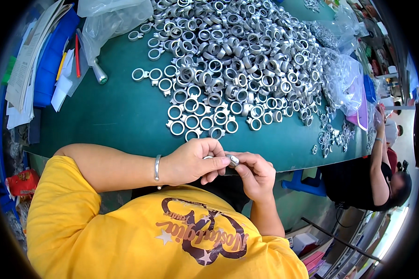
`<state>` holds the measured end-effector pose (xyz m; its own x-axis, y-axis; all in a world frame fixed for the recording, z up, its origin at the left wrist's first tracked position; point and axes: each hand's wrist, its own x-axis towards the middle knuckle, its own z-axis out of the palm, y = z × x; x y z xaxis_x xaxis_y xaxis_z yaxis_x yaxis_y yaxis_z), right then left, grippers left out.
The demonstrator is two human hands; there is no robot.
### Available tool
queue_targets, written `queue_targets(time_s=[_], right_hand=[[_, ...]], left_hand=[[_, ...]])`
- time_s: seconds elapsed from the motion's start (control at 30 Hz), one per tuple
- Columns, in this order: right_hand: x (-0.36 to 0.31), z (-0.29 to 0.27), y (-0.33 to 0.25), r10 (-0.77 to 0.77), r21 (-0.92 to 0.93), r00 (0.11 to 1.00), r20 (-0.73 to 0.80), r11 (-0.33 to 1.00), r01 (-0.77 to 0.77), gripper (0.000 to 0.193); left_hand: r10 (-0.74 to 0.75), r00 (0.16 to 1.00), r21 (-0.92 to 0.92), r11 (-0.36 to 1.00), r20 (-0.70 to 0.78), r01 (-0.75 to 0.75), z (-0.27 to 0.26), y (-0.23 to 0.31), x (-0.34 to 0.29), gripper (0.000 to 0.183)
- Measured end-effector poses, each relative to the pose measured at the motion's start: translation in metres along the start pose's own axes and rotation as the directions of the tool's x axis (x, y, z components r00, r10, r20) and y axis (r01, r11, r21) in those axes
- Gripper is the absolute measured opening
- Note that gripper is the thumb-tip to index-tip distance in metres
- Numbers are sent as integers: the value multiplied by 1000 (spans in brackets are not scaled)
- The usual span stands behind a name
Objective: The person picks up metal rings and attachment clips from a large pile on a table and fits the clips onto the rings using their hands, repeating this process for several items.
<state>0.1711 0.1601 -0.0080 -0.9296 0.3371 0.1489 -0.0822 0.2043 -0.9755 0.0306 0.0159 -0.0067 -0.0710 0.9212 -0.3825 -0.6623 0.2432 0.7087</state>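
Ahead, ring heap (246, 56) between bags (347, 81)

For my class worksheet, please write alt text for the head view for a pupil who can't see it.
A person in a yellow shirt holds a small silvery metal part in a fingertip grip between left hand and right hand. On the green table beyond lies a large heap of silvery rings; someone in black is at the right.

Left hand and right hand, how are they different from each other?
The left hand has a silvery bracelet at its wrist; the right hand shows none.
The left hand's forearm lies nearly level across the picture; the right hand's forearm slants up from below.
Both are bare, with fingers at a grey metal part.
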Motion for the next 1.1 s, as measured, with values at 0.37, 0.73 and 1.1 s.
queue_targets(time_s=[0.37,0.73,1.1], right_hand=[[5,6,-5,273,40,958,-91,962,-271,20],[18,19,-15,74,-357,974,-215,922,-149,21],[19,13,-15,16,-566,966,-257,808,-164,14]], left_hand=[[16,999,-34,999,48,-15,-1,0,2,14],[26,1000,-73,997,16,-25,-1,1,1,10],[51,999,-141,989,2,-50,-2,0,1,11]])
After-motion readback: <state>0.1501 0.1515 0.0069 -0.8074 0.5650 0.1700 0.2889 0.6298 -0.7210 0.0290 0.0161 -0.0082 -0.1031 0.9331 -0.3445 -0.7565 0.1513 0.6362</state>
